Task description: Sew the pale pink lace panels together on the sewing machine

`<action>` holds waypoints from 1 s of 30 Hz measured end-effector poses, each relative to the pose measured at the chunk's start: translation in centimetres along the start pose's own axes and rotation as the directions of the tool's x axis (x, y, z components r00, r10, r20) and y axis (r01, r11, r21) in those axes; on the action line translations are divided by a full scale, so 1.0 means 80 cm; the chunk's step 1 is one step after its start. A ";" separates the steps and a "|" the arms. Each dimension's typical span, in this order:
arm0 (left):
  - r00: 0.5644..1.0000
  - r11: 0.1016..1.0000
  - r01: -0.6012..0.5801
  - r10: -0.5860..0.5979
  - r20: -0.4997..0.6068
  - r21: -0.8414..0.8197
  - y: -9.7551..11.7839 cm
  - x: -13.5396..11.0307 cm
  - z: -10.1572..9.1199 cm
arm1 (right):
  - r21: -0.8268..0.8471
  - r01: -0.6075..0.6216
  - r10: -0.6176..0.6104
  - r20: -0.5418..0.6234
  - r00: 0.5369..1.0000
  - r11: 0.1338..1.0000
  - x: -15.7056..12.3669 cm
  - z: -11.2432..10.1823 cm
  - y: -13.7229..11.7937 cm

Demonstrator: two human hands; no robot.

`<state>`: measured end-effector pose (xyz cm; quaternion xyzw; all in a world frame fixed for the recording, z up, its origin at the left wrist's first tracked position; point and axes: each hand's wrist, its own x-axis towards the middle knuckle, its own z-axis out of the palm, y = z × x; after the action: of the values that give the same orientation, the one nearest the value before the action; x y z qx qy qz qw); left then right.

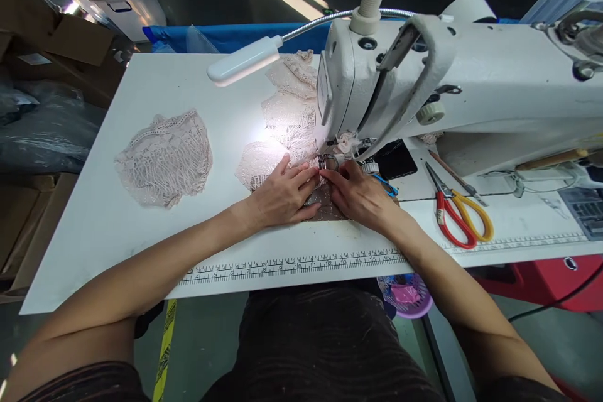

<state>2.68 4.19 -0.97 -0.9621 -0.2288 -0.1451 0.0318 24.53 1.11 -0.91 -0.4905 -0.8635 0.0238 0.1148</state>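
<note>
A piece of pale pink lace fabric [262,163] lies under the needle area of a white sewing machine [346,85]. My left hand [288,193] rests flat on this lace, fingers stretched toward the presser foot [328,162]. Just right of the foot, my right hand [360,195] has its thumb and fingers pinched together at the lace edge; the fingertips are partly hidden. More lace [289,103] spreads behind, along the machine head. A separate lace piece [164,160] sits at the left of the white table [226,242].
A lit lamp [245,61] on a bendable neck hangs over the lace. Red and yellow scissors [455,210] lie to the right, beside a thin tool [456,177] and a dark flat object [396,160]. A ruler strip [292,264] follows the front edge. Cardboard boxes [78,38] stand left.
</note>
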 end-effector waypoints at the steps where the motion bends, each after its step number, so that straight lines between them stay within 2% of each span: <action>1: 1.000 1.000 -0.001 0.001 0.008 -0.009 -0.002 0.000 0.000 | 0.022 0.016 -0.016 -0.003 1.000 1.000 -0.001 -0.001 0.002; 4: 0.999 1.000 -0.007 0.007 0.042 -0.013 -0.007 0.000 0.000 | 0.062 0.056 -0.056 -0.013 0.998 0.996 -0.004 -0.002 0.004; 11: 0.996 1.000 0.000 0.000 0.094 -0.005 -0.019 0.004 0.000 | -0.007 0.043 -0.043 -0.008 0.999 0.999 0.002 0.000 -0.002; 17: 0.990 1.000 0.001 0.001 0.138 -0.013 -0.025 0.009 -0.004 | -0.036 -0.061 0.060 -0.027 0.998 0.998 -0.003 -0.002 -0.009; 19: 0.989 1.000 0.001 0.001 0.148 -0.016 -0.028 0.011 -0.005 | 0.025 -0.093 0.093 -0.033 0.995 0.995 -0.006 -0.005 -0.003; 22: 0.990 1.000 0.007 -0.004 0.144 -0.017 -0.031 0.012 -0.006 | 0.224 -0.126 0.134 -0.022 0.991 0.966 -0.009 -0.012 0.014; 26: 0.989 1.000 0.003 0.000 0.151 -0.020 -0.034 0.013 -0.008 | 0.534 -0.159 0.185 0.006 0.983 0.830 -0.001 -0.014 0.037; 28: 0.987 1.000 0.001 0.003 0.161 -0.030 -0.035 0.013 -0.009 | 0.616 -0.192 0.260 -0.021 0.965 0.764 0.004 -0.009 0.041; 30: 0.986 0.999 0.003 0.005 0.165 -0.044 -0.035 0.013 -0.009 | 0.630 -0.209 0.322 -0.069 0.944 0.748 0.008 -0.003 0.041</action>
<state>2.09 7.07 -0.01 -0.9713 -0.2270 -0.0699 -0.0083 27.05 3.37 -1.04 -0.5443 -0.7162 0.2766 0.3380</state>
